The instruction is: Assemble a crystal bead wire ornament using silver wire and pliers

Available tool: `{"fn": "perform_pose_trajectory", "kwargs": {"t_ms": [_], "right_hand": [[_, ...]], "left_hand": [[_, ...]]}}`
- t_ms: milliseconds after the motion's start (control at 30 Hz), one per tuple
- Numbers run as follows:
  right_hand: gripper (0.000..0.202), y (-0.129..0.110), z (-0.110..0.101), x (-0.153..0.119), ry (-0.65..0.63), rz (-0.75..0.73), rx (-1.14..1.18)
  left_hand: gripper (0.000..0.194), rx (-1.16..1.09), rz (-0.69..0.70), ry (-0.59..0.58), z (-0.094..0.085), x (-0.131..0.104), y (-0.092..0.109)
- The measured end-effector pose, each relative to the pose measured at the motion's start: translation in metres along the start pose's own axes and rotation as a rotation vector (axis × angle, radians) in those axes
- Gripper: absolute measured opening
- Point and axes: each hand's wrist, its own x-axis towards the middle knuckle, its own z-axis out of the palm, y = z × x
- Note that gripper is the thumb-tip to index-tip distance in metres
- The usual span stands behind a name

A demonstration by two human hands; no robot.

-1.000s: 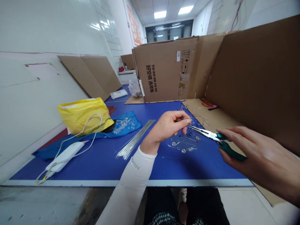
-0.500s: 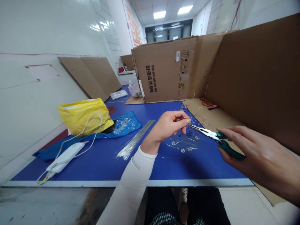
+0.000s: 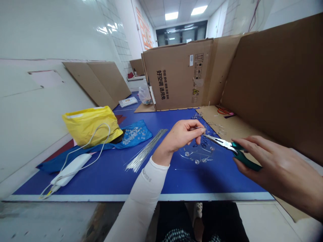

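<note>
left grip [image 3: 183, 134] pinching a thin wire [image 3: 199, 127], right grip [image 3: 275, 163] wrapped round pliers [image 3: 227, 145].
tips right at the left grip; can't tell if they bite. barely any shift in the last second, so reads as a steady hold. just below left grip: beaded wires [image 3: 197, 162] on the tabletop [image 3: 181, 183]; to its left, wire bundle [image 3: 146, 151], then clear beads [image 3: 132, 134] on blue sheet [image 3: 143, 124].

Head-worn camera, single view; faces forward and down from above the near table edge [image 3: 214, 196]; left hand [image 3: 185, 134] and right hand [image 3: 275, 163] at close range; cardboard wall [image 3: 179, 79] farther off; ceiling lights [image 3: 171, 15] top, wearer's lap [image 3: 222, 220] bottom.
</note>
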Motion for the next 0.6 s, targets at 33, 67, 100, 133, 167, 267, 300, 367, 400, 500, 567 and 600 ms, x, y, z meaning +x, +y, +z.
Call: {"fn": "perform_pose_trajectory", "kwargs": {"t_ms": [33, 67, 100, 133, 167, 267, 300, 367, 400, 500, 567, 600], "right_hand": [[0.029, -0.0001, 0.0001, -0.0001, 0.002, 0.001, 0.003], [0.030, -0.0002, 0.0001, 0.0000, 0.003, 0.001, 0.006], [0.030, -0.0003, -0.0001, 0.0001, 0.000, -0.001, 0.012], [0.031, -0.0005, -0.0002, 0.0003, -0.004, 0.001, 0.019], [0.032, -0.0007, -0.0004, 0.0005, -0.008, 0.003, 0.025], [0.032, -0.0014, -0.0010, 0.0014, -0.015, 0.004, 0.036], [0.032, -0.0016, -0.0014, 0.0018, -0.019, 0.005, 0.037], [0.030, -0.0021, -0.0024, 0.0028, -0.018, 0.004, 0.032], [0.030, -0.0023, -0.0031, 0.0033, -0.016, 0.002, 0.029], [0.029, -0.0022, -0.0046, 0.0044, -0.024, -0.011, 0.036], [0.030, -0.0008, -0.0047, 0.0043, -0.037, -0.011, 0.048], [0.031, 0.0004, -0.0044, 0.0040, -0.043, -0.010, 0.055]], "left_hand": [[0.020, 0.002, -0.003, 0.001, 0.0000, 0.0000, 0.0000], [0.020, 0.002, -0.002, 0.001, 0.0001, 0.0000, 0.0000], [0.020, 0.000, 0.002, 0.000, 0.0001, -0.0001, -0.0002], [0.020, -0.002, 0.008, -0.001, 0.0001, -0.0002, -0.0005], [0.020, -0.003, 0.014, -0.003, 0.0001, -0.0003, -0.0008], [0.020, 0.006, 0.020, -0.006, -0.0001, -0.0004, -0.0016], [0.020, 0.011, 0.019, -0.005, -0.0002, -0.0004, -0.0017], [0.021, 0.023, 0.020, -0.005, -0.0004, -0.0003, -0.0017], [0.021, 0.030, 0.022, -0.005, -0.0004, -0.0002, -0.0016], [0.021, 0.054, 0.035, -0.004, -0.0002, -0.0005, -0.0010], [0.020, 0.076, 0.047, -0.002, 0.0000, -0.0012, -0.0002], [0.020, 0.090, 0.055, 0.000, 0.0002, -0.0017, 0.0003]]}}
